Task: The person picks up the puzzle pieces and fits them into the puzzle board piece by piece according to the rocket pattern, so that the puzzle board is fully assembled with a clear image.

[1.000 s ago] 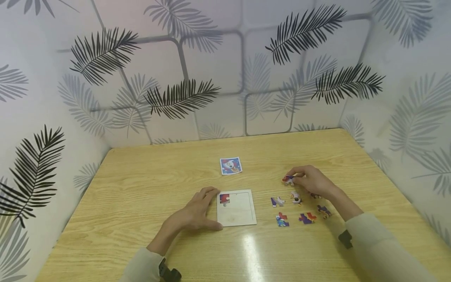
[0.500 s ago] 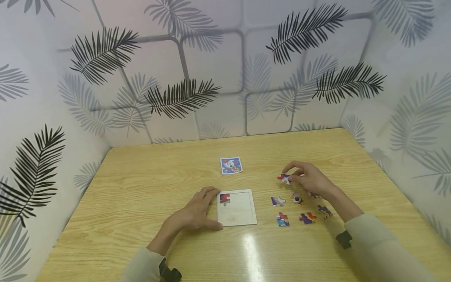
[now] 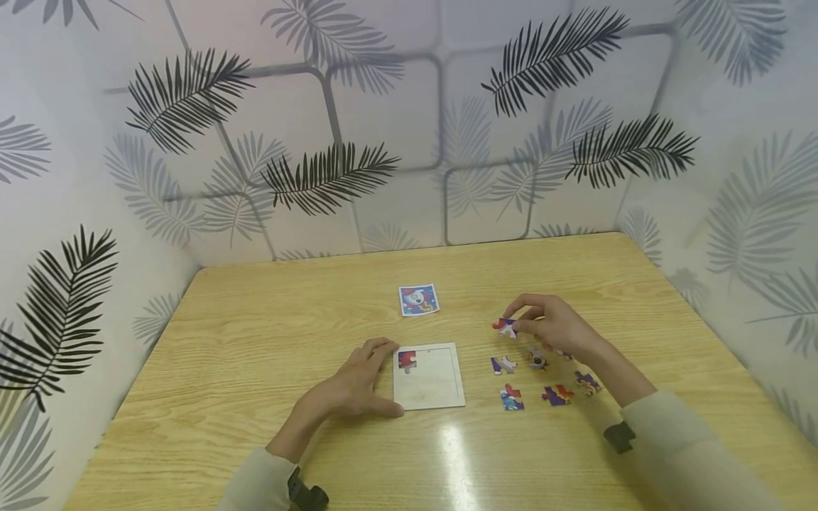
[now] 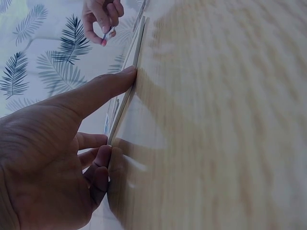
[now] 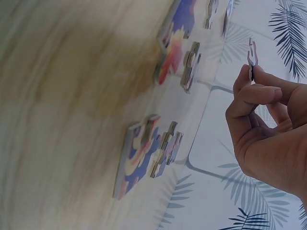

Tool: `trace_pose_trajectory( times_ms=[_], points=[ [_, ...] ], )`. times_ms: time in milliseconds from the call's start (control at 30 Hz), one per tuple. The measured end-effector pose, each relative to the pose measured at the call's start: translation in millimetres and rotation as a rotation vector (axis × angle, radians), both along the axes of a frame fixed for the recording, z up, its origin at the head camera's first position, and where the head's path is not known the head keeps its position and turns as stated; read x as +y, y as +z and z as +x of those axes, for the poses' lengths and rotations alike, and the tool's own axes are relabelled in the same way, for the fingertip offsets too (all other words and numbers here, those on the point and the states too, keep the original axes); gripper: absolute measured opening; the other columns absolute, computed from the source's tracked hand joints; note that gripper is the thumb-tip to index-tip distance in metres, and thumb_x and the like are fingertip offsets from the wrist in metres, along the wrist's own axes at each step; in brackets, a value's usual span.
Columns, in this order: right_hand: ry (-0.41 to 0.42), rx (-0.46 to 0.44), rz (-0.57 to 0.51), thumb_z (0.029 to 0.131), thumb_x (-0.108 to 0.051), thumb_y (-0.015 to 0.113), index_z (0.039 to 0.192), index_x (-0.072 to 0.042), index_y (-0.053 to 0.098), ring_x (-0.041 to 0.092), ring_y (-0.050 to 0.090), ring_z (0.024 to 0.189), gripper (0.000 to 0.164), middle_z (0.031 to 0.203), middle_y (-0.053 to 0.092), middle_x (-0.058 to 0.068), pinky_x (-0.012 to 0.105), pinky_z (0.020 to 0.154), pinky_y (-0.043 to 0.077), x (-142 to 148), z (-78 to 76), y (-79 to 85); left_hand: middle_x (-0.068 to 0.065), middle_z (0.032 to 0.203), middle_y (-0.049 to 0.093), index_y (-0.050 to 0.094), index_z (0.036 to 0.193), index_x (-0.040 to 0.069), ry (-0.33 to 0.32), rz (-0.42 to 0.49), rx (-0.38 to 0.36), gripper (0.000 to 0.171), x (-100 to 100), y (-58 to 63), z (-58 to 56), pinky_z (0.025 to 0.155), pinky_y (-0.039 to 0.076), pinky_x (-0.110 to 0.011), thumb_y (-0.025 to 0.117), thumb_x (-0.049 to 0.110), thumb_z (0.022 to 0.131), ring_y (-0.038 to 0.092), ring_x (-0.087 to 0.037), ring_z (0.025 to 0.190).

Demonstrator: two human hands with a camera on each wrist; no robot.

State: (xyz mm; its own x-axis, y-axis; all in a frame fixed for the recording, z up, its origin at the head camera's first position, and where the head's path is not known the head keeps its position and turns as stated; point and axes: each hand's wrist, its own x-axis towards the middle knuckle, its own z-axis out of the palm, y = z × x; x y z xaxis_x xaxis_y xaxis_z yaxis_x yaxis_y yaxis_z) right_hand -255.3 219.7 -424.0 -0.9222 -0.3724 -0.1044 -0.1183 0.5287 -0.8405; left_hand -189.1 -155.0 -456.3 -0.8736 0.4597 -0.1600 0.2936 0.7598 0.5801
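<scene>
"What's biggest there?"

"The wood-grain table [image 3: 255,326]. Its near edge falls outside the head view, and the sleeves [image 3: 671,426] are cut off at the bottom too."

"And the hands?"

"The left hand [image 3: 354,383] is spread wide, thumb and fingers touching the left edge of a white board [image 3: 434,390]. The right hand [image 3: 562,328] is narrow, pinching a puzzle piece [image 3: 507,327]."

"How does the board lie?"

"Flat on the table, just right of the left hand. The left wrist view catches it nearly edge-on, so its face is hard to read there."

"Smaller than that?"

"A picture card [image 3: 419,301] beyond it, a white figure on blue. Then loose pieces [image 3: 557,395] below and nearer than the right hand, one partly hidden by it."

"And the single ones?"

"A fitted piece [image 3: 407,360], red and grey, in the board's far left corner. The pinched one is off the table, red, purple and whitish; the right wrist view shows it side-on, its print unreadable."
</scene>
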Motion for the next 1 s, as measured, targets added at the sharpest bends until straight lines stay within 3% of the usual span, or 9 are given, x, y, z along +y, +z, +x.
trace_pose_trajectory(
  times_ms=[233,567,1000],
  points=[
    [0.000,-0.005,-0.019,0.098,-0.014,0.063,0.110,-0.013,0.069,0.008,0.035,0.044,0.013,0.105,0.073,0.016,0.022,0.041,0.033,-8,5.1,5.3,-0.007,0.161,0.025,0.030,0.157,0.013,0.008,0.012,-0.004,0.106,1,-0.1,0.5,0.116,0.033,-0.054,0.087,0.043,0.073,0.029,-0.032,0.145],
    [-0.034,-0.016,-0.022,0.095,-0.018,0.067,0.104,-0.017,0.070,0.009,0.036,0.043,0.009,0.101,0.075,0.010,0.021,0.042,0.033,-19,6.8,6.0,-0.008,0.161,0.025,0.030,0.156,0.012,0.006,0.021,-0.004,0.106,2,-0.2,-0.5,0.117,0.032,-0.055,0.088,0.042,0.072,0.029,-0.034,0.145],
    [0.004,-0.030,-0.080,0.094,-0.011,0.068,0.103,-0.013,0.072,0.007,0.031,0.044,0.009,0.093,0.073,0.016,0.020,0.041,0.028,-40,10.7,-2.3,-0.009,0.161,0.025,0.030,0.156,0.011,-0.003,0.009,0.005,0.107,2,-0.1,-2.7,0.117,0.031,-0.054,0.087,0.044,0.072,0.029,-0.034,0.146]
  ],
)
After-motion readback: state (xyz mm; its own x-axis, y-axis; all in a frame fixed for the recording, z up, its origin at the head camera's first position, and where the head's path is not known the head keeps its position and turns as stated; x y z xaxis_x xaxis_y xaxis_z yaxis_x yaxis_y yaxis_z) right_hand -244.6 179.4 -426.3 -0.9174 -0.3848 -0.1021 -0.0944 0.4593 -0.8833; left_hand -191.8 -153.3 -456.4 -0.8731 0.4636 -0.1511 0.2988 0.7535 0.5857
